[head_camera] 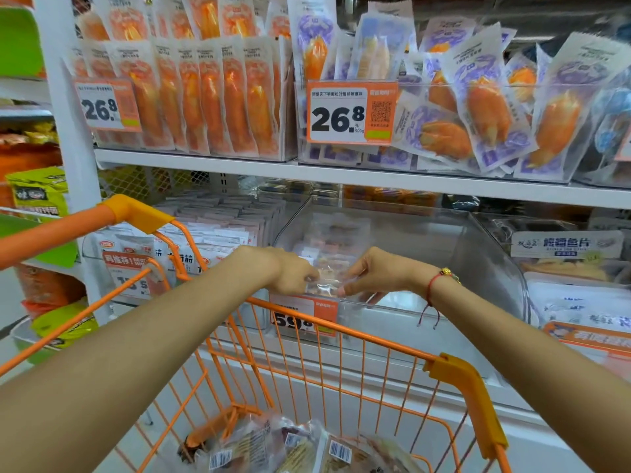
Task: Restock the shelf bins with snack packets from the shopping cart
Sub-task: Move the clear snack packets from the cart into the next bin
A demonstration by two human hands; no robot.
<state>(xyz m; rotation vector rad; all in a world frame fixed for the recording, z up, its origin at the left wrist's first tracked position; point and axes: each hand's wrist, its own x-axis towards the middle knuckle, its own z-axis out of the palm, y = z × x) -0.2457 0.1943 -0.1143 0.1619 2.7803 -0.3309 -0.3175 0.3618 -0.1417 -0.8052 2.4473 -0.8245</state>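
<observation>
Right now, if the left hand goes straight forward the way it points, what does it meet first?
The left hand points into the clear bin, gripping a clear packet with the right hand. It would probably meet the packets stacked inside first; depth is unclear.

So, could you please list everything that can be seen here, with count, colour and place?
snack packet: one, clear with pinkish contents, held over the front of the clear bin
clear bin: one, transparent, lower shelf, middle
shopping cart: one, orange wire, in front of the shelf
packets in the cart: several, clear with barcodes, cart bottom
orange packets: many, upper shelf, left
purple packets: many, white and purple, upper shelf, right
price tags: several, orange and white, bin fronts
bracelet: one, red string, right wrist
left hand: pinches the packet's left edge
right hand: pinches the packet's right edge
</observation>
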